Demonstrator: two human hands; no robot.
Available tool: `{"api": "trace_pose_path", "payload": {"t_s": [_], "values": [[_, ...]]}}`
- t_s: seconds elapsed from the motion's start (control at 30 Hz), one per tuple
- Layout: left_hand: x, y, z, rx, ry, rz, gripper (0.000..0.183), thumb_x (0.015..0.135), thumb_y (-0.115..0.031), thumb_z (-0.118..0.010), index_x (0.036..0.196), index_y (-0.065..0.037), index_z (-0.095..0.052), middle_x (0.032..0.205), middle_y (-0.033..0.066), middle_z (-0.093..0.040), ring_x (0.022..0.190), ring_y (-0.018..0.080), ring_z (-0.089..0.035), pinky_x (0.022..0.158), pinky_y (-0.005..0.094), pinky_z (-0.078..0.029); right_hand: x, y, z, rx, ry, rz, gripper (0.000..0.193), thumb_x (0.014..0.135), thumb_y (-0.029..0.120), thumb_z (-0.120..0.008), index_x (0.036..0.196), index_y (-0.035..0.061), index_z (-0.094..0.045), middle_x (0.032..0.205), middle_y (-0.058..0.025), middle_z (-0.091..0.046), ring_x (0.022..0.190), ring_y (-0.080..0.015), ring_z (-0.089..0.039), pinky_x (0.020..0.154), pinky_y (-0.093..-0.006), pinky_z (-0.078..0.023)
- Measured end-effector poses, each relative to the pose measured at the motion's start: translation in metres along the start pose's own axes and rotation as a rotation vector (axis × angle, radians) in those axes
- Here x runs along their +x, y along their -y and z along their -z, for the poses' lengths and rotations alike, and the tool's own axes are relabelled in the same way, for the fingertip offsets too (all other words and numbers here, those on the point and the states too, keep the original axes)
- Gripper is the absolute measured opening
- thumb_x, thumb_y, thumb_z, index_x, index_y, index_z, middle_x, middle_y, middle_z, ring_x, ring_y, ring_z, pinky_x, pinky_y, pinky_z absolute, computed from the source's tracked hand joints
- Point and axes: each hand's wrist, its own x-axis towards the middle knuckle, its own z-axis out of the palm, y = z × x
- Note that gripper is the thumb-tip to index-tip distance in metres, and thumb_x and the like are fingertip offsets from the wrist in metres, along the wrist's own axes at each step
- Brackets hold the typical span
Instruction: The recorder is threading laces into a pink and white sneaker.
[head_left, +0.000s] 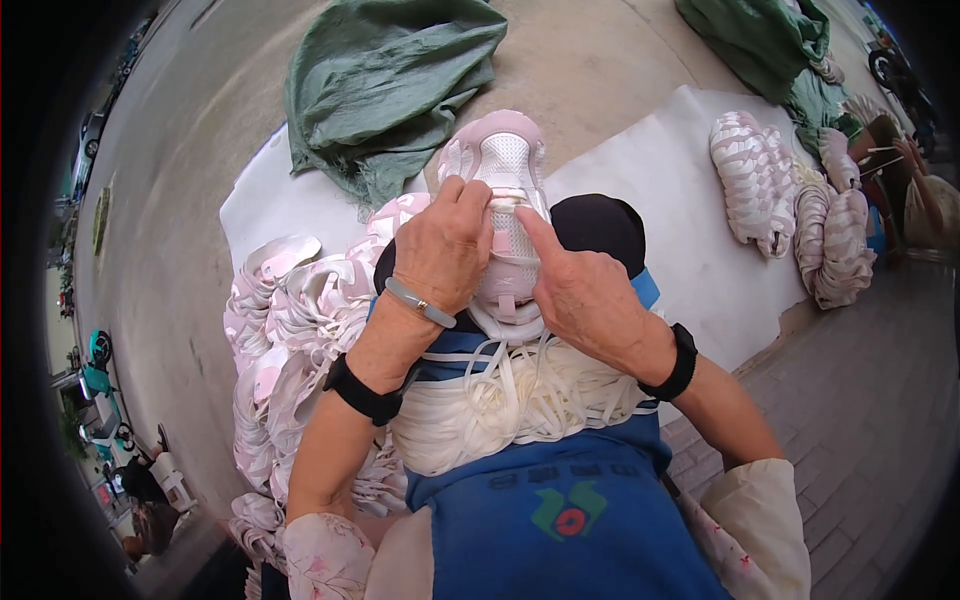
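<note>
A pink-and-white shoe upper (511,232) is set lengthwise over the lap, with its rounded mesh toe pointed away from the body and its heel end turned toward the waist. It is flanked by both hands. The left hand (443,240) is placed over the upper's left side, its fingers bent and drawn close together at the lacing area; its fingertips are partly hidden, so whether anything is pinched there cannot be told. Beside those fingertips, a pale strip (508,194) is seen across the opening. By the right hand (592,308), the index finger is extended onto the upper near the strip, while the other fingers are curled under (how firmly anything is gripped by them cannot be told).

Behind the heel, a bundle of cream laces (520,415) is spread over a blue apron (570,490). To the left, many similar uppers are heaped in a pile (300,330). Beyond the toe, a green cloth (395,85) is crumpled partly over a white sheet (685,190).
</note>
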Motion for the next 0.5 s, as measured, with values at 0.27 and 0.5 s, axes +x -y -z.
{"api": "trace_pose_path", "payload": {"t_s": [0.27,0.5], "values": [[-0.008,0.003,-0.004,-0.064,-0.011,-0.044,0.010,0.088,-0.005,-0.059,0.096,-0.003,-0.054,0.089,0.0151,-0.057,0.074,0.0368,-0.059,0.063,0.0423,-0.047,0.007,0.004,-0.009,-0.158,0.025,0.067,0.069,0.078,0.005,-0.060,0.141,0.0007,-0.032,0.065,-0.0201,-0.063,0.058,-0.0387,-0.064,0.055,-0.0475,-0.051],[-0.018,0.013,0.001,-0.272,0.016,0.153,0.015,0.094,-0.015,-0.060,0.089,-0.001,-0.055,0.073,0.0077,-0.055,0.063,0.0197,-0.057,0.058,0.0338,-0.045,-0.024,0.015,-0.008,0.097,0.041,0.039,0.032,0.082,0.006,-0.060,0.108,-0.0057,-0.045,0.064,-0.0227,-0.062,0.060,-0.0404,-0.064,0.052,-0.0459,-0.051]]}}
